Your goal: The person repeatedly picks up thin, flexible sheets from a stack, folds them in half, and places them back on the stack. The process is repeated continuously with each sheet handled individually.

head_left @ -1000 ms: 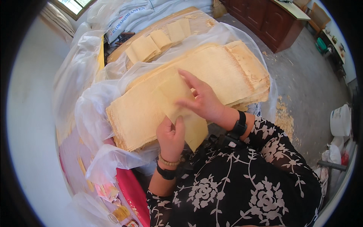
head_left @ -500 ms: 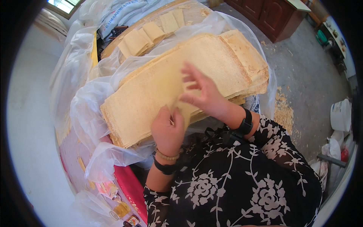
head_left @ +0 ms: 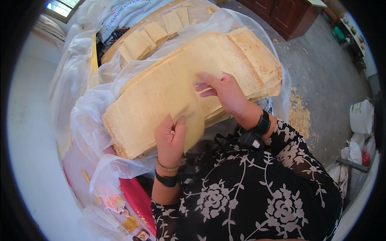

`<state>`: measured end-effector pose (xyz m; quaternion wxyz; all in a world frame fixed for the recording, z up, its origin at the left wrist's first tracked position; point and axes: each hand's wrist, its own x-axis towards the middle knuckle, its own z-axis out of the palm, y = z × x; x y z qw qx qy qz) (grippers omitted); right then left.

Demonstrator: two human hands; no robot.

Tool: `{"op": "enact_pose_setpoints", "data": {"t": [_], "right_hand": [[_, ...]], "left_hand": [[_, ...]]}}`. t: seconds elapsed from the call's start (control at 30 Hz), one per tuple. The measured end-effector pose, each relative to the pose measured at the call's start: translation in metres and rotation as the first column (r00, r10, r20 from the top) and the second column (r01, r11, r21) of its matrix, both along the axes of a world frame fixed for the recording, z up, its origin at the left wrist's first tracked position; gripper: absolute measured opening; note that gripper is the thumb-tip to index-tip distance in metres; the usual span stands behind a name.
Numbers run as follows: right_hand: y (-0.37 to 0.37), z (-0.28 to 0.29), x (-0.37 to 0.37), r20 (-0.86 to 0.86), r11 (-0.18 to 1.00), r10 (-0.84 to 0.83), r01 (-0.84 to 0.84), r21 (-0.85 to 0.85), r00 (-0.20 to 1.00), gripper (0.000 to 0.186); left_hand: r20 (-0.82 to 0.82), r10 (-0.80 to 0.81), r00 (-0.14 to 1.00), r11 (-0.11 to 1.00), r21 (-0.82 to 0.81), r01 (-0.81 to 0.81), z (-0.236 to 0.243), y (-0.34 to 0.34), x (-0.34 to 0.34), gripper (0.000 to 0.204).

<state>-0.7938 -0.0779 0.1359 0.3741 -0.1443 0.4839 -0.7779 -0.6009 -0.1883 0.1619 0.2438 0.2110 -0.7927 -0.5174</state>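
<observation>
A large stack of thin, pale tan flatbread sheets [head_left: 140, 110] lies slantwise in front of me, its edges browned and flaky. Above its near side I hold one loose, yellowish flatbread sheet [head_left: 195, 120], partly folded and hanging down toward me. My left hand [head_left: 169, 138] pinches its lower left part between thumb and fingers. Higher and to the right, my right hand [head_left: 225, 90] grips the sheet's upper edge, with the thumb and index finger slightly blurred and the other fingers curled beneath. Part of the sheet blends into the stack behind it.
Clear plastic film [head_left: 94, 110] surrounds the stack. Folded flatbread pieces [head_left: 138, 44] lie on the round table's far side, near white printed sacks [head_left: 120, 18]. A small jar [head_left: 128, 225] stands lower left. Crumbs [head_left: 298, 114] litter the floor beside a white bucket [head_left: 360, 116].
My right hand has gone from spread fingers to gripping the sheet's upper edge, slightly right and lower. My left hand has shifted a little left, and the sheet is more spread out.
</observation>
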Motion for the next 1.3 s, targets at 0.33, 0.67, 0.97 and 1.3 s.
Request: {"op": "enact_pose_setpoints", "data": {"t": [0.33, 0.67, 0.97, 1.3], "right_hand": [[-0.001, -0.011, -0.015, 0.288, 0.975, 0.210, -0.177, -0.136, 0.934, 0.032], [-0.014, 0.002, -0.018, -0.240, 0.929, 0.171, -0.075, 0.362, 0.956, 0.055], [-0.074, -0.018, 0.000, -0.797, 0.730, 0.436, 0.353, 0.585, 0.419, 0.075], [-0.024, -0.002, -0.014, -0.847, 0.668, 0.448, 0.522, 0.530, 0.287, 0.040]], "left_hand": [[-0.042, -0.062, 0.997, 0.963, 0.261, 0.071, 0.003, -0.011, 0.015, 0.021], [-0.239, 0.496, 0.835, 0.769, 0.568, -0.294, 0.020, -0.078, 0.059, 0.028], [-0.292, 0.518, 0.804, 0.673, 0.720, -0.172, -0.004, -0.118, 0.068, 0.036], [-0.179, 0.225, 0.958, 0.791, 0.608, -0.073, -0.040, -0.115, -0.029, 0.030]]}}
